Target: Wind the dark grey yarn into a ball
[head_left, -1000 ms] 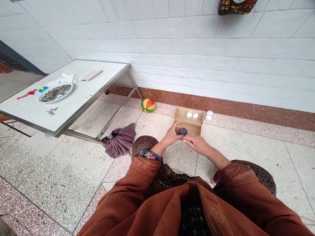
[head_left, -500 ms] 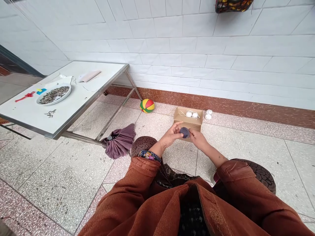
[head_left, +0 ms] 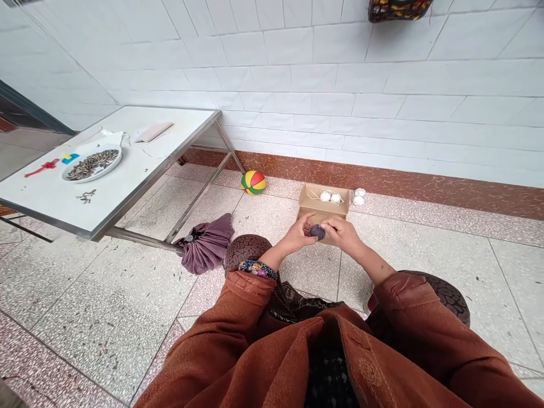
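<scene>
Between my hands is a small dark purple-grey ball of yarn point(head_left: 317, 232). My left hand point(head_left: 298, 234) grips it from the left, thumb below and fingers above. On its upper right side, my right hand point(head_left: 342, 232) is closed with thumb and forefinger pinched together against the ball; any strand in that pinch is too fine to make out. Just beyond my hands an open cardboard box point(head_left: 305, 196) sits on the floor. Two white yarn balls point(head_left: 330, 196) with loose strands lie in its far part, and my hands partly cover its near part.
Two more white balls point(head_left: 358, 196) lie right of the box by the wall. A colourful ball point(head_left: 253, 182) rests near the table leg. The table point(head_left: 140, 170) at left bears a plate of sunflower seeds point(head_left: 91, 164). A purple cloth point(head_left: 207, 243) lies beside my left knee.
My right hand has moved from the ball's right side up over its upper right, fingers now more curled. The ball has shifted slightly down and left in my left hand.
</scene>
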Motion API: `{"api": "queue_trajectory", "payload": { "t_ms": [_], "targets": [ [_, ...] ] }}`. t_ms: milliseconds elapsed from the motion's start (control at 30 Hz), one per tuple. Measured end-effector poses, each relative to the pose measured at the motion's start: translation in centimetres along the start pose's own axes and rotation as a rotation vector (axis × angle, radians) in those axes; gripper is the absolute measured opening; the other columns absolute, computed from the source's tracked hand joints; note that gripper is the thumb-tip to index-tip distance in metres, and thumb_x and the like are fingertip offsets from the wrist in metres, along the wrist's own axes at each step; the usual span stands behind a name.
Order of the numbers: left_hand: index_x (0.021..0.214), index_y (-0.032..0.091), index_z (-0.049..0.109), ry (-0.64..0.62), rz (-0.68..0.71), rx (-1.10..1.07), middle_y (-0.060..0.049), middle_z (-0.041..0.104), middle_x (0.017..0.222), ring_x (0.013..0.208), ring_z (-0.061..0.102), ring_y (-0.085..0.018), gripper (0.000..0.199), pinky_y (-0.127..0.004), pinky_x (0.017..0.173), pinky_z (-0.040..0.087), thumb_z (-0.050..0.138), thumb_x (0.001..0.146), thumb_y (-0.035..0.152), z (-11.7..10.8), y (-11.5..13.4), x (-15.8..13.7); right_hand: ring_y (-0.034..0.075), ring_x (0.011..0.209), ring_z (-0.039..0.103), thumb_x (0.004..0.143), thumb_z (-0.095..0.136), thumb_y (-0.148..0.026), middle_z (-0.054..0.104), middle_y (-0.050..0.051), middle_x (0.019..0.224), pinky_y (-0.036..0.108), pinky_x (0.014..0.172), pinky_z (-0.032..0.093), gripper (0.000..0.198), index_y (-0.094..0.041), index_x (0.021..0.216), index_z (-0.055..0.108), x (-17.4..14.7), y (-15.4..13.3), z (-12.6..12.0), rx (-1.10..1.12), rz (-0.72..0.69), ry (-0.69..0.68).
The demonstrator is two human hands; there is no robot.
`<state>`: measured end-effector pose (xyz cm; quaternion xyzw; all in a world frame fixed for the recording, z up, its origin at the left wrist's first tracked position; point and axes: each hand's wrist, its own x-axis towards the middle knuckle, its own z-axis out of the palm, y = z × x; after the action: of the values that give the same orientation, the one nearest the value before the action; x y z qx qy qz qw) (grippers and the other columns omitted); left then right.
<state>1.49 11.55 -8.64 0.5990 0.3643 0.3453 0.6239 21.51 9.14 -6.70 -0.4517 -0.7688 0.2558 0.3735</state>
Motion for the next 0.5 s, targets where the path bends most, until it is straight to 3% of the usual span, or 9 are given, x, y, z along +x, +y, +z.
{"api": "queue_trajectory", "payload": {
  "t_ms": [200,367,500],
  "targets": [
    [0.141,0.027,0.05,-0.149,-0.008,-0.195,0.0,0.056,0.095,0.09,0.057,-0.016,0.082,-0.03,0.082,0.045,0.086,0.067,0.024,0.2,0.5,-0.2,0.022,0.086,0.066,0.101,0.048,-0.036,0.073,0.006,0.088,0.035,0.083,0.051,0.028,-0.023,0.09,0.07,0.7,2.1,0.7,-0.004,0.087,0.077],
    [0.136,0.025,0.057,-0.005,0.017,-0.348,-0.001,0.06,0.099,0.095,0.057,-0.015,0.073,-0.029,0.088,0.044,0.084,0.068,0.024,-0.1,0.8,-0.1,0.021,0.08,0.067,0.101,0.046,-0.03,0.072,0.004,0.084,0.031,0.074,0.051,0.024,-0.022,0.092,0.067,-0.5,2.8,2.8,-0.053,0.235,-0.033],
    [0.131,0.02,0.058,0.124,0.005,-0.272,-0.004,0.063,0.106,0.099,0.059,-0.017,0.067,-0.031,0.093,0.044,0.081,0.068,0.023,-0.4,0.9,0.0,0.022,0.084,0.067,0.102,0.05,-0.033,0.072,0.006,0.09,0.032,0.077,0.052,0.022,-0.022,0.09,0.066,-1.6,1.5,3.2,-0.113,0.042,-0.237]
  ]
}}
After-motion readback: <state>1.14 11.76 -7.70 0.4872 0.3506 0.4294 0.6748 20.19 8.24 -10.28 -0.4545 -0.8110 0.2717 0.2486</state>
